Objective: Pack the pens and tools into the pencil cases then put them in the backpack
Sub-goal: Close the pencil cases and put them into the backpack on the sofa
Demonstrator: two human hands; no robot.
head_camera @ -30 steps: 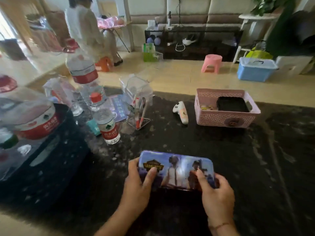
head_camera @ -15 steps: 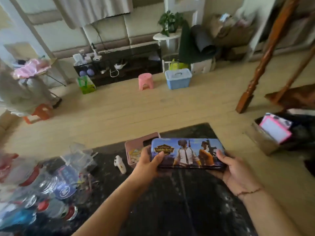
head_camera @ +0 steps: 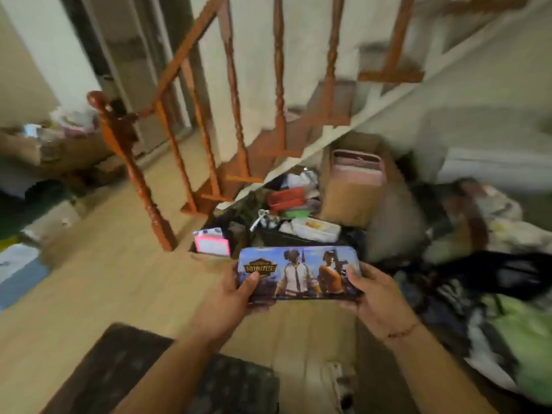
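Observation:
A closed blue pencil case (head_camera: 298,273) printed with game figures is held level in the air over the wooden floor. My left hand (head_camera: 236,297) grips its left end, thumb on the lid. My right hand (head_camera: 373,297) grips its right end, thumb on top and fingers underneath. No backpack can be told apart in the blurred pile of dark things on the right.
The dark table corner (head_camera: 167,375) lies below my arms. An orange wooden stair rail (head_camera: 143,186) stands to the left ahead. Under the stairs sit a pink box (head_camera: 212,245), a cardboard box (head_camera: 352,189) and cluttered items. Bags and cloth (head_camera: 493,279) pile up at right.
The view has swung right, away from the table with bottles and pink basket, toward the staircase. Both hands lifted the pencil case off the table and carried it along.

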